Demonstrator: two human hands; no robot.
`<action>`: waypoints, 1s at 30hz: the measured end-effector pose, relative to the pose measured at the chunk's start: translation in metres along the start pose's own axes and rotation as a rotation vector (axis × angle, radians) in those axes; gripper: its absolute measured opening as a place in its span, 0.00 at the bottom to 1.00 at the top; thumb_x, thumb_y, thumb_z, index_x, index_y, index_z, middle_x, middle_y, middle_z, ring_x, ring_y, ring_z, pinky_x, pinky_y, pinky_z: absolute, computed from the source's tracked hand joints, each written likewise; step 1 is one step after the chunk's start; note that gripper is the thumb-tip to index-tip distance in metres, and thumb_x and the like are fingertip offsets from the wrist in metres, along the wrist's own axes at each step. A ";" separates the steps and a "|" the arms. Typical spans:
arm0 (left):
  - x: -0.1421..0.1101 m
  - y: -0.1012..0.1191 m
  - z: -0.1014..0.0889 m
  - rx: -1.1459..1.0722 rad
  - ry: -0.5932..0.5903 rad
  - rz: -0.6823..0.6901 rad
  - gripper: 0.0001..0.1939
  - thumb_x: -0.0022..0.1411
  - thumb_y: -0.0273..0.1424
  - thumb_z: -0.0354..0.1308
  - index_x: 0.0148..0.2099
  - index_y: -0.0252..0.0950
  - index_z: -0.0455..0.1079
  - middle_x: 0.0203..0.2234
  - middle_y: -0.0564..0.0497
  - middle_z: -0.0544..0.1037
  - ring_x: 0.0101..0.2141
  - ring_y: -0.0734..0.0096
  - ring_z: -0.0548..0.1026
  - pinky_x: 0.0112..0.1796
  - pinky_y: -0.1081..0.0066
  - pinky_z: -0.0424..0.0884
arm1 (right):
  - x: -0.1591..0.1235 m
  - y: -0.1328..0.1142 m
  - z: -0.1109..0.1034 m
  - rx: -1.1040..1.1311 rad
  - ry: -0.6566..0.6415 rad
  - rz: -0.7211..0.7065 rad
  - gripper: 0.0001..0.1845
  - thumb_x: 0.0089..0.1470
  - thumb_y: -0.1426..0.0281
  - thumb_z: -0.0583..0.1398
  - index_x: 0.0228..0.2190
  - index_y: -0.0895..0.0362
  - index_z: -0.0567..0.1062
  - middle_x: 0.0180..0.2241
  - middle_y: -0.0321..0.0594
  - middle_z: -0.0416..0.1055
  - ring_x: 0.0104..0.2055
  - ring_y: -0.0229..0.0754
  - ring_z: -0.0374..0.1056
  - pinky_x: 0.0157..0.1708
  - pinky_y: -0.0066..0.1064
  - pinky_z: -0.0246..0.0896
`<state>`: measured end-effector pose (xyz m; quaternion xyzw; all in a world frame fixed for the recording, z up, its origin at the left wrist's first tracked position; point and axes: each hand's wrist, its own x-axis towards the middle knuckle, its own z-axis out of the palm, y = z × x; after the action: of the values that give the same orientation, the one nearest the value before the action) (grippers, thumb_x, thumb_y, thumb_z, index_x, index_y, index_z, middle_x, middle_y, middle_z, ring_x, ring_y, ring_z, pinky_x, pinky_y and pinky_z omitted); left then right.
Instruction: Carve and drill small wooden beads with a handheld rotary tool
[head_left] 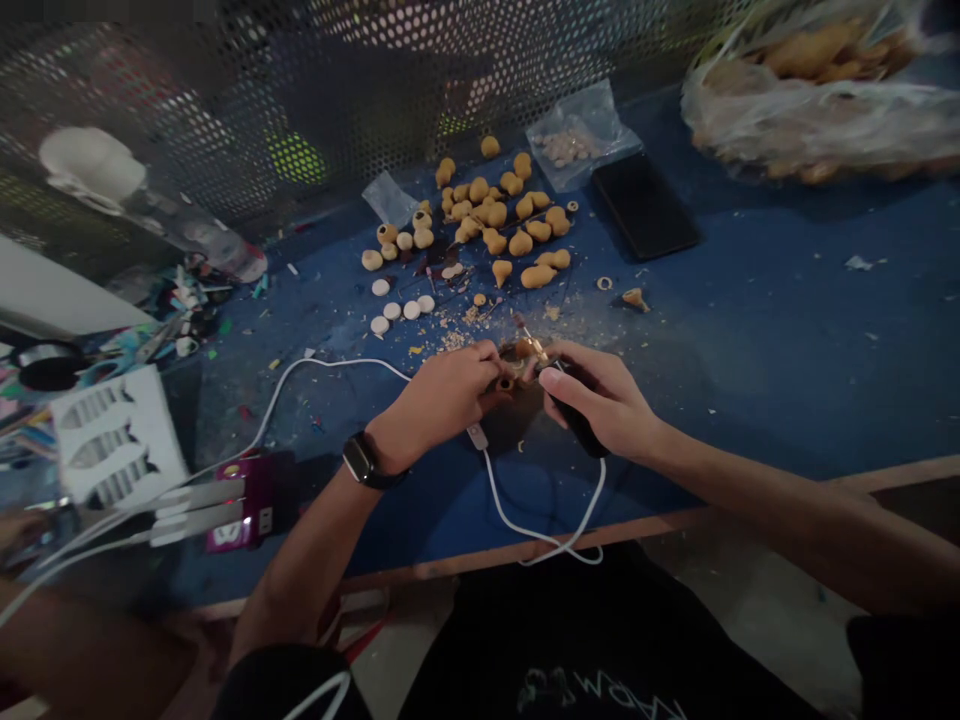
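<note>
My left hand (454,388), with a dark watch on its wrist, pinches a small brown hollow piece (505,383) that looks like a cut mini gourd; the fingers cover much of it. My right hand (611,400) is wrapped round a black pen-like rotary tool (576,408). The tool's bright metal tip (535,346) points away from me, right beside the piece. A white cable (502,505) runs from the tool's rear end and loops near the table edge. Just beyond my hands lie pale shavings (454,338) and many small tan gourds (521,242).
White round pieces (391,311) lie left of the gourds. A black phone (645,205), a bag of small bits (570,145) and a large plastic bag (817,125) are at right. At left are a purple power bank (240,505), a fish-pattern card (120,435) and another person's arm (82,640).
</note>
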<state>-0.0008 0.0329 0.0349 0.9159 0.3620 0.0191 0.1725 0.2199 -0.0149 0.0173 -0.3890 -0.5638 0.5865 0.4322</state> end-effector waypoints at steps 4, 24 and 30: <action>0.002 -0.009 0.000 -0.134 0.121 0.017 0.09 0.68 0.32 0.67 0.49 0.36 0.80 0.44 0.44 0.83 0.41 0.61 0.82 0.39 0.66 0.76 | 0.000 0.001 0.000 0.010 0.003 -0.005 0.15 0.68 0.57 0.60 0.34 0.55 0.74 0.19 0.29 0.67 0.19 0.33 0.62 0.21 0.29 0.54; 0.008 -0.015 0.026 -1.393 0.606 -0.297 0.15 0.51 0.33 0.77 0.42 0.41 0.84 0.31 0.53 0.82 0.28 0.77 0.75 0.31 0.75 0.74 | 0.002 -0.004 0.001 0.035 -0.010 0.035 0.19 0.66 0.51 0.62 0.34 0.54 0.72 0.18 0.27 0.64 0.18 0.32 0.60 0.20 0.29 0.55; 0.008 -0.016 0.033 -1.406 0.639 -0.293 0.21 0.49 0.38 0.79 0.45 0.42 0.83 0.33 0.53 0.84 0.30 0.73 0.81 0.34 0.72 0.78 | 0.002 0.000 0.002 0.047 -0.029 0.048 0.17 0.66 0.54 0.62 0.34 0.54 0.72 0.19 0.27 0.64 0.18 0.33 0.61 0.20 0.28 0.55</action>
<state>-0.0008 0.0394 -0.0020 0.4848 0.4141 0.4835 0.5998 0.2173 -0.0132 0.0180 -0.3838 -0.5465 0.6153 0.4188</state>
